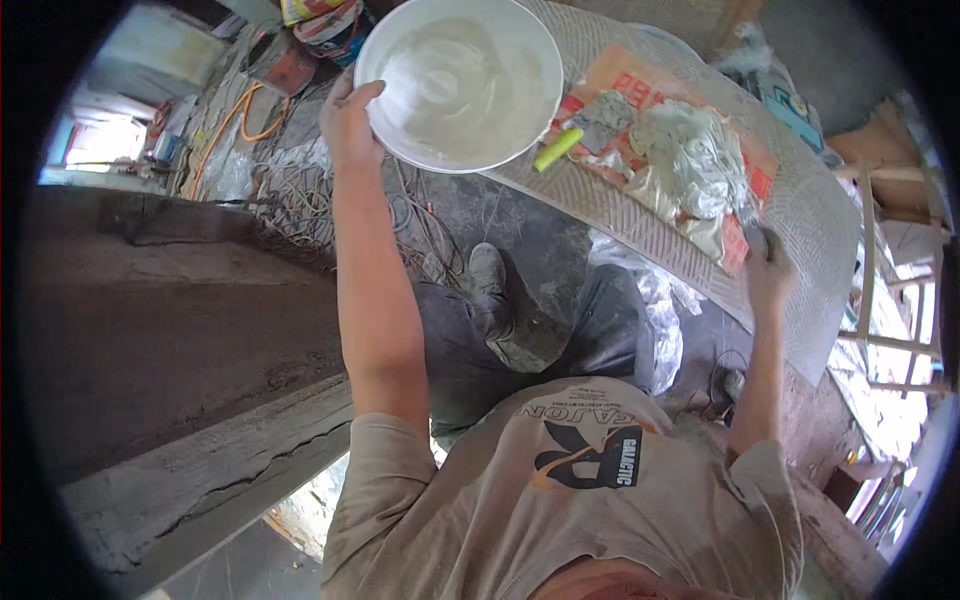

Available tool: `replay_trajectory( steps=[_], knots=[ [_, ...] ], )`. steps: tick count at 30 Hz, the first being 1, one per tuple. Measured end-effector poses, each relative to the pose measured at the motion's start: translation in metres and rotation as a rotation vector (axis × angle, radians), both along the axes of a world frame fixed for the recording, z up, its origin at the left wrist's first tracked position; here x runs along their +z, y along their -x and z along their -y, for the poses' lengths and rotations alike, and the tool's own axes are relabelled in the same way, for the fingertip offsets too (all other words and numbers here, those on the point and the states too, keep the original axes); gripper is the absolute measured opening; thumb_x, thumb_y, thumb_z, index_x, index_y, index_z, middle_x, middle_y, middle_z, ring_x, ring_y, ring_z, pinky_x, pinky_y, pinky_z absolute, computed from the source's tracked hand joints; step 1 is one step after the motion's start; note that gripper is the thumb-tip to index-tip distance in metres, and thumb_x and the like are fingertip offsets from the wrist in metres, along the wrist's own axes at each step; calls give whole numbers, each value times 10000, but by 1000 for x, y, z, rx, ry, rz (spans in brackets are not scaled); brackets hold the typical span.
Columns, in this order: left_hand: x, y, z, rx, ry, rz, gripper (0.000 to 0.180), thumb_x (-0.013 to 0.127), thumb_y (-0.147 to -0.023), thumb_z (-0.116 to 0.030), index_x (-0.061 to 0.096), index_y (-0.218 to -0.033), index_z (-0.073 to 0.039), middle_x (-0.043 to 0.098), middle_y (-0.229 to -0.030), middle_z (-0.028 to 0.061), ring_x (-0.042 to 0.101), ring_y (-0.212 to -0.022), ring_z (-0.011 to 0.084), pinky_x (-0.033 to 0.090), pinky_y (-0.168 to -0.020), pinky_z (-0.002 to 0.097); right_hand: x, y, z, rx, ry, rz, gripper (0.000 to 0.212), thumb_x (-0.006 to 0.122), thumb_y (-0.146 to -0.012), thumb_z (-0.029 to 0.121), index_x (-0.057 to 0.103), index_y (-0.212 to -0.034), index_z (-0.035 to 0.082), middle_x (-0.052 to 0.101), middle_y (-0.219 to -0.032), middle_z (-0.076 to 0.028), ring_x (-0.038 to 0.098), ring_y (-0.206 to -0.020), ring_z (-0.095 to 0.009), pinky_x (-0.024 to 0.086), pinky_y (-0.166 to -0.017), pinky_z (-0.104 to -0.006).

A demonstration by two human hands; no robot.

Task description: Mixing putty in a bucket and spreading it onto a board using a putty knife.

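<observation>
My left hand [352, 122] grips the left rim of a round white bowl [520, 125], its thumb over the edge. A smooth whitish coating covers the bowl's inside, with a paler wet patch in the middle left. To the right, a heap of wet grey-white plaster [690, 165] rests on an orange-and-red printed sheet [735, 250]. A scraper with a yellow-green handle [558, 150] lies at its left, its plaster-smeared blade toward the heap. My right hand [770, 268] is closed at the sheet's right edge; what its fingers hold is hidden.
The sheet lies on a large grey ridged board [810, 250]. Tangled cables [310, 215] and an orange hose [232, 125] litter the floor at left. A thick wooden beam [190, 300] runs along the left. Crumpled clear plastic [665, 310] hangs below the board, beside my legs.
</observation>
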State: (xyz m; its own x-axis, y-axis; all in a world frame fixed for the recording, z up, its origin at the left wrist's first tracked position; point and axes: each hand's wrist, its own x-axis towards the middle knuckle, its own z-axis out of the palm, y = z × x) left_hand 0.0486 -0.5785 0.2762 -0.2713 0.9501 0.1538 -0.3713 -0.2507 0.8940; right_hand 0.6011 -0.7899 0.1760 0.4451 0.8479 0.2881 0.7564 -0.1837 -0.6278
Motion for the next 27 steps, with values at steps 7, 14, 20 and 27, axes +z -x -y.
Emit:
replay_trajectory(
  steps=[7, 14, 20, 27],
  knots=[
    [1, -22, -3, 64, -34, -12, 521, 627, -795, 121, 603, -1314, 102, 689, -1212, 189, 709, -1039, 295, 579, -907, 372, -6, 215, -111, 394, 489, -1149, 438, 543, -1073, 409, 655, -1292, 47, 739, -1059, -98, 702, -883, -192, 545, -750, -330],
    [-6, -24, -12, 125, -163, 37, 507, 635, -792, 119, 609, -1298, 97, 684, -1205, 178, 699, -1052, 301, 573, -924, 390, -30, 276, -156, 153, 337, -1831, 385, 534, -1073, 402, 583, -1246, 61, 710, -985, -104, 700, -831, -234, 568, -742, -392],
    [-2, -43, -25, 115, -121, 22, 492, 646, -791, 103, 607, -1281, 94, 676, -1200, 193, 688, -1064, 316, 569, -933, 415, -3, 261, -160, 135, 121, -1586, 357, 571, -1051, 403, 599, -1123, 55, 633, -827, -71, 643, -677, -200, 557, -628, -385],
    [1, -64, -34, 125, -13, 2, 372, 662, -827, 14, 636, -1186, 109, 654, -1219, 221, 659, -1106, 352, 567, -943, 455, 28, 227, -103, 228, 245, -1353, 313, 608, -1028, 390, 627, -1009, 78, 578, -749, -30, 554, -577, -149, 531, -544, -348]
  ],
)
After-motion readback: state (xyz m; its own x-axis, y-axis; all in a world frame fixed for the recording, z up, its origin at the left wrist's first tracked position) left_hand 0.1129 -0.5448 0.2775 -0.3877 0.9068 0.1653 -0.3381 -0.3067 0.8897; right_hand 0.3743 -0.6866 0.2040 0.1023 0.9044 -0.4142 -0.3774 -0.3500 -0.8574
